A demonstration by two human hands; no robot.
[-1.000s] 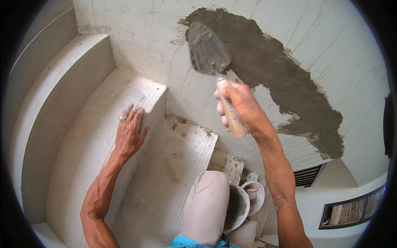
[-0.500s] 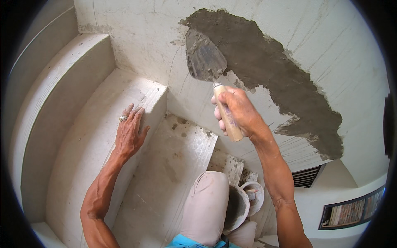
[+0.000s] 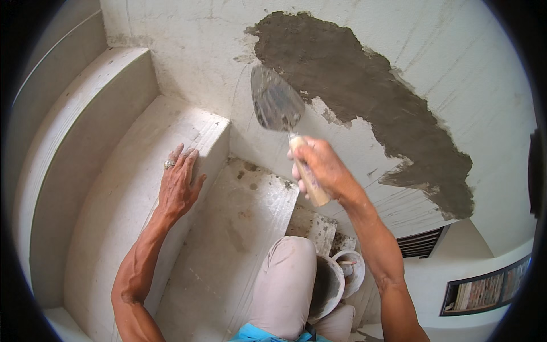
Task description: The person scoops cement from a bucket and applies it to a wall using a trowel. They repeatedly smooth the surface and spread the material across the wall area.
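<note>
My right hand (image 3: 320, 166) is closed round the wooden handle of a trowel (image 3: 277, 100). Its grey, mortar-smeared blade points up and to the left, over the lower left border of a patch of wet grey mortar (image 3: 347, 71) on the white wall (image 3: 188, 62). Whether the blade touches the wall, I cannot tell. My left hand (image 3: 181, 179) lies with fingers stretched out on a pale stair step (image 3: 131, 165), close to its front edge. It holds nothing and wears a ring on one finger.
Curved steps (image 3: 85, 114) rise at the left. A lower step (image 3: 228, 228) carries mortar spots. Beside my knee (image 3: 285, 273) stand a bucket (image 3: 327, 285) and a smaller container (image 3: 354, 273) with a tool in it. A dark slatted vent (image 3: 421, 244) and a shelf recess (image 3: 484, 290) lie at right.
My right hand and the trowel have moved down and slightly left, so the blade has come off the upper left end of the mortar patch. My left hand has stayed in place.
</note>
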